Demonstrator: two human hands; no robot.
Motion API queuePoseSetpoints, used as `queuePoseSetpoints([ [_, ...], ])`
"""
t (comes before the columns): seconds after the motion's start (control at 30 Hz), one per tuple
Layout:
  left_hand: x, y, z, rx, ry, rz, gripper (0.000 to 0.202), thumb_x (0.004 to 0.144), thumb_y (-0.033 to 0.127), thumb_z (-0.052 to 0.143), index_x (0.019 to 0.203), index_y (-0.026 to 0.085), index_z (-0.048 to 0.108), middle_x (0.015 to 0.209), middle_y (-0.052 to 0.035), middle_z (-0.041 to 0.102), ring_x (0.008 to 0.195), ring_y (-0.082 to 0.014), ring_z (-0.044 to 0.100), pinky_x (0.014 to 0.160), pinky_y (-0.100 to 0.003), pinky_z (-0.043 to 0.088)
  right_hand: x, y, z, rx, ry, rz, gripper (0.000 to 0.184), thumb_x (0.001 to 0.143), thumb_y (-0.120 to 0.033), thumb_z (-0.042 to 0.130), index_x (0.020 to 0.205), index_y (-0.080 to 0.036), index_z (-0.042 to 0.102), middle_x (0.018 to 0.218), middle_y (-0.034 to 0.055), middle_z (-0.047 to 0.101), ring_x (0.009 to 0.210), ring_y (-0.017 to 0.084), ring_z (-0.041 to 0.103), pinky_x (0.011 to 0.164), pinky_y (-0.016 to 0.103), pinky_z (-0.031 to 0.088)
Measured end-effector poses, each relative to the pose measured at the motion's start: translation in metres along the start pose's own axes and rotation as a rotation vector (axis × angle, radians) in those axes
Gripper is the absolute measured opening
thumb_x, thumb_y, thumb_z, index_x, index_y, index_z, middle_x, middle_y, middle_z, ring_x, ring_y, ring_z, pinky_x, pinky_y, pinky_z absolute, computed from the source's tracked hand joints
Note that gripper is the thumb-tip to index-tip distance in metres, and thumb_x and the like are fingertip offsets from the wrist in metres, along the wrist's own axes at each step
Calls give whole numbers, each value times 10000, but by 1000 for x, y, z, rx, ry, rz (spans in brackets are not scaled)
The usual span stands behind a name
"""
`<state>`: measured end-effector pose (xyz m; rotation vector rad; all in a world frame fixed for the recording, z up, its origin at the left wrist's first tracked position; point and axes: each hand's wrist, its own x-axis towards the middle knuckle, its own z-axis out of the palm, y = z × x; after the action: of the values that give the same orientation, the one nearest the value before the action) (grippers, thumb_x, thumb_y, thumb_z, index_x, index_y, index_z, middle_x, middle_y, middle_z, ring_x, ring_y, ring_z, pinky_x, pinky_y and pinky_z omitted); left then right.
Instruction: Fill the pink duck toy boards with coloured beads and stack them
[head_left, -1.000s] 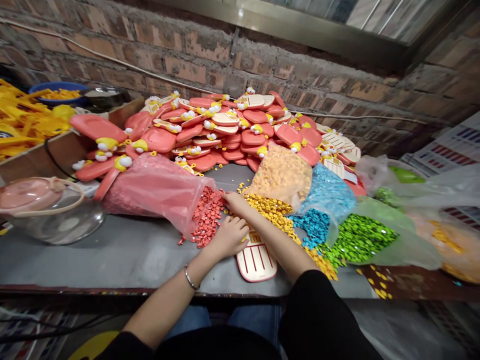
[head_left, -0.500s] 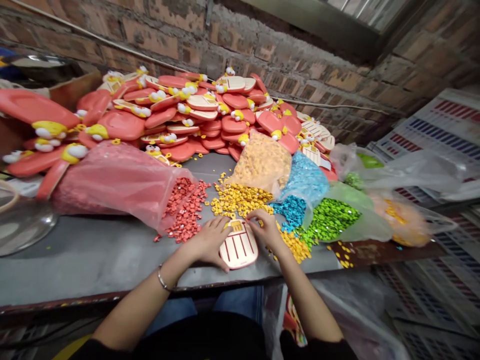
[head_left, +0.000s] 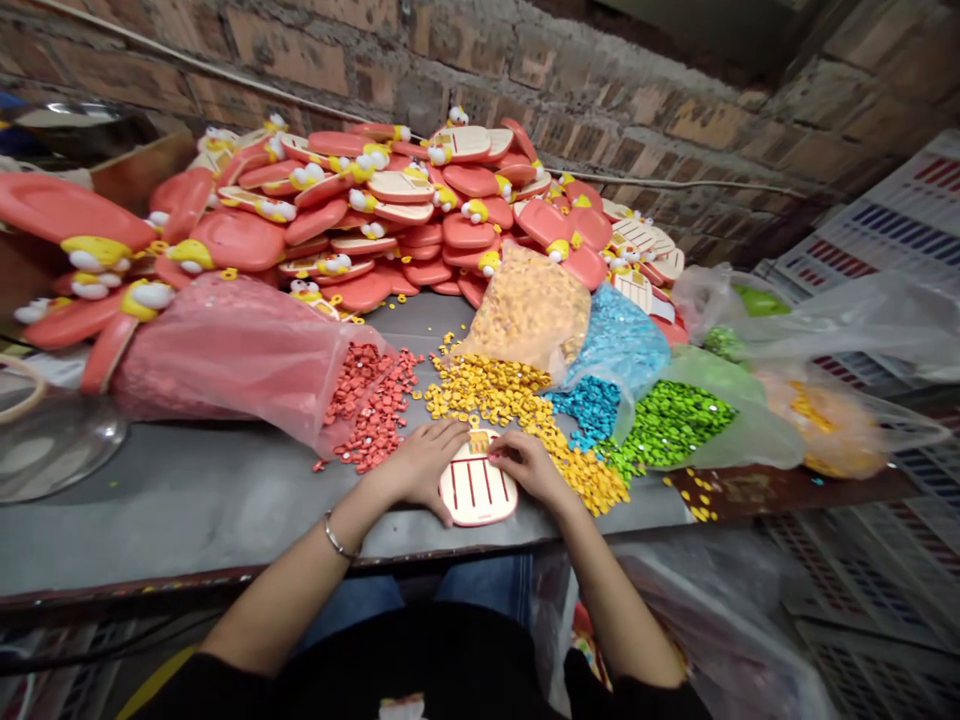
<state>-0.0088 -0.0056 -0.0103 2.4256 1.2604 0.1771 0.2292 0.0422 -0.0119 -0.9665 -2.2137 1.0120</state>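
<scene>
A cream, pink-rimmed toy board with red rods lies face up on the grey table near its front edge. My left hand rests on the board's left side, fingers curled over its edge. My right hand sits at the board's upper right, its fingertips pinched together on something too small to make out. Just beyond my hands lie loose red beads and yellow beads. A bracelet circles my left wrist.
Plastic bags spill red, orange, blue and green beads. A heap of pink boards with yellow ducks fills the back against a brick wall. A glass bowl stands left; crates right.
My right hand came back from the red beads to the board's upper right corner. My left hand stayed on the board. The camera swung right and down.
</scene>
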Motion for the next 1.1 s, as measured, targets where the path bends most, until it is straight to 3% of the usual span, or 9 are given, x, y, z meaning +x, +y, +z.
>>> queuePoseSetpoints([
  [0.13, 1, -3, 1, -17, 4, 19, 1188, 551, 738, 712, 1468, 125, 271, 1541, -185, 275, 1425, -364, 214, 1140, -467, 165, 10, -5, 20, 122, 7, 56, 159, 761, -207, 726, 900, -197, 649, 804, 20, 673, 730, 178, 631, 687, 294, 494],
  [0.27, 3, -6, 3, -50, 27, 32, 1223, 529, 743, 724, 1472, 119, 257, 1527, -195, 293, 1421, -375, 214, 1143, -479, 163, 21, -16, 40, 176, 19, 57, 91, 757, -209, 716, 799, -193, 637, 762, 18, 654, 703, 170, 618, 662, 282, 505],
  [0.4, 4, -8, 4, -78, 30, 39, 1267, 493, 737, 752, 1472, 103, 258, 1521, -209, 295, 1416, -378, 221, 1145, -482, 169, 23, -24, 47, 160, 6, 50, 76, 764, -219, 708, 791, -186, 646, 774, 27, 668, 708, 167, 620, 679, 284, 504],
  [0.53, 3, -10, 3, -115, 21, 69, 1264, 472, 731, 768, 1472, 134, 277, 1525, -190, 297, 1421, -383, 212, 1150, -489, 159, 15, -28, 43, 203, -167, 63, 151, 760, -299, 739, 818, -178, 669, 757, 30, 695, 695, 165, 643, 687, 282, 509],
  [0.67, 2, -9, 0, -122, 24, 74, 1238, 498, 724, 763, 1477, 143, 275, 1533, -182, 283, 1425, -370, 208, 1155, -479, 161, 18, -36, 19, 193, -408, 19, 257, 728, -397, 775, 855, -183, 708, 756, 26, 712, 704, 174, 652, 693, 281, 504],
  [0.77, 0, -6, -2, -96, 16, 48, 1303, 485, 726, 768, 1504, 139, 208, 1554, -200, 213, 1437, -388, 151, 1156, -499, 147, 52, -43, -2, 163, -222, -26, 220, 845, -405, 654, 850, -191, 707, 778, 28, 710, 743, 179, 652, 712, 289, 494],
  [0.87, 0, -3, -4, -67, 49, 33, 1299, 466, 733, 774, 1509, 204, 210, 1559, -183, 191, 1434, -418, 120, 1147, -542, 127, 111, -44, -7, -31, 3, -98, 191, 907, -340, 570, 908, -203, 704, 864, 41, 717, 828, 191, 644, 780, 312, 479],
  [1.0, -1, -4, -3, -33, 43, 6, 1285, 475, 745, 766, 1506, 196, 233, 1546, -203, 214, 1416, -446, 136, 1132, -585, 101, 186, -33, 19, -619, -39, -76, 180, 891, -283, 598, 924, -175, 738, 986, 119, 709, 989, 253, 574, 892, 376, 404],
  [1.1, 0, -4, -3, -32, 17, 8, 1296, 485, 749, 760, 1512, 178, 214, 1539, -209, 231, 1421, -434, 139, 1140, -570, 107, 213, -22, 43, -904, -84, -27, 215, 900, -232, 560, 936, -134, 748, 1042, 197, 684, 1073, 307, 499, 916, 437, 339],
])
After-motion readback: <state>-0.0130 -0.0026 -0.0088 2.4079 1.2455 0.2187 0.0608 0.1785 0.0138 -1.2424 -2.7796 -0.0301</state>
